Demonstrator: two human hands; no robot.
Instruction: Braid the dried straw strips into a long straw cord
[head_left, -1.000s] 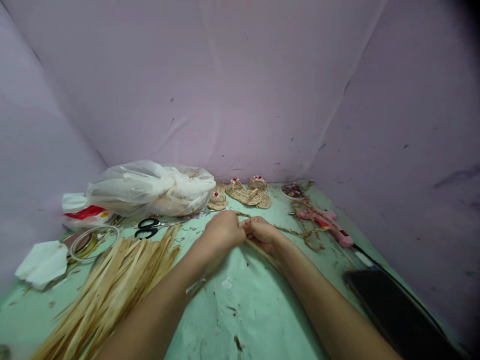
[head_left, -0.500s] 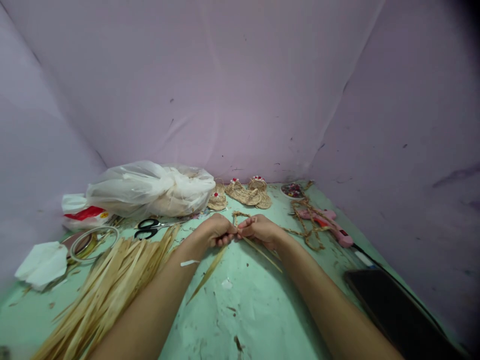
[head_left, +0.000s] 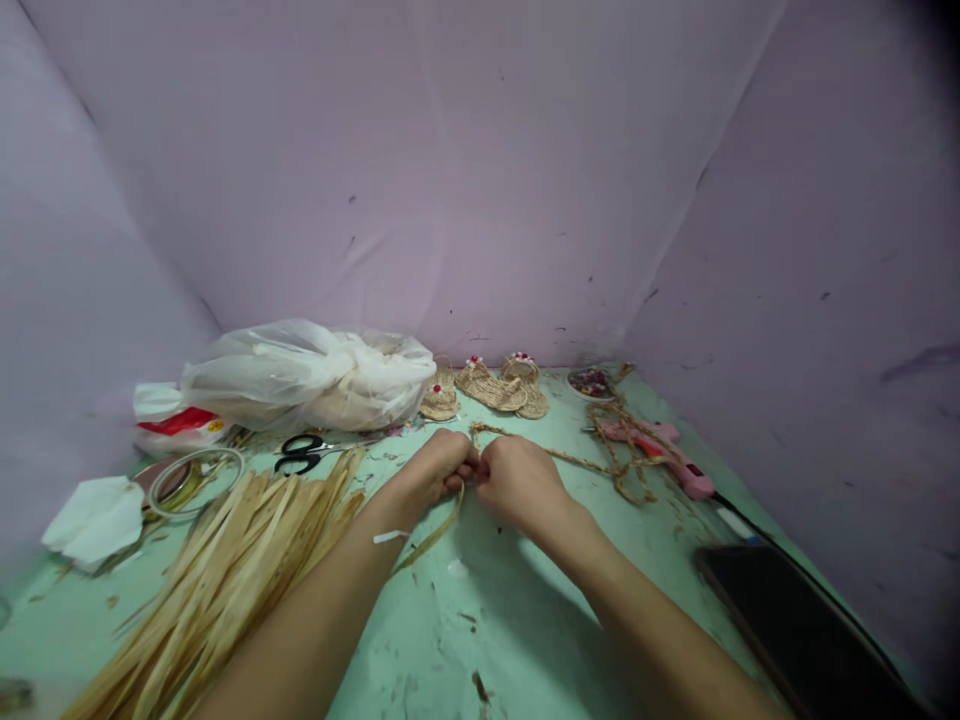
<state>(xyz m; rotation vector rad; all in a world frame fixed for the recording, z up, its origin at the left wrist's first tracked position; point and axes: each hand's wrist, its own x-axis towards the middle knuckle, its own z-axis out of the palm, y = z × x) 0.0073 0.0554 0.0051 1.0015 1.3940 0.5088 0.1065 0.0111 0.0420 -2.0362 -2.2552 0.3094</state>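
My left hand [head_left: 444, 466] and my right hand [head_left: 519, 482] meet over the middle of the table, both with fingers closed. They pinch the working end of a braided cord [head_left: 577, 460] made of dried leaf strips. The cord loops up behind the hands and trails off to the right. A loose dried leaf strip [head_left: 439, 535] curves down from beneath my left hand. My right hand is turned back-up, and its fingertips and the strand in them are hidden. Left of my left forearm lies a bundle of dried leaf strips [head_left: 225, 560].
Black-handled scissors [head_left: 300, 455], tape rolls [head_left: 195, 485] and a plastic bag [head_left: 307, 380] lie left. Small woven slippers [head_left: 491, 388] with red beads stand at the back. Right are a bead dish [head_left: 591, 384], a pink glue gun [head_left: 686, 472] and a dark phone [head_left: 795, 630].
My right hand has rolled over, so its back now faces up. The strip that stuck out below it is out of sight. The strip under my left hand now bends in a curve.
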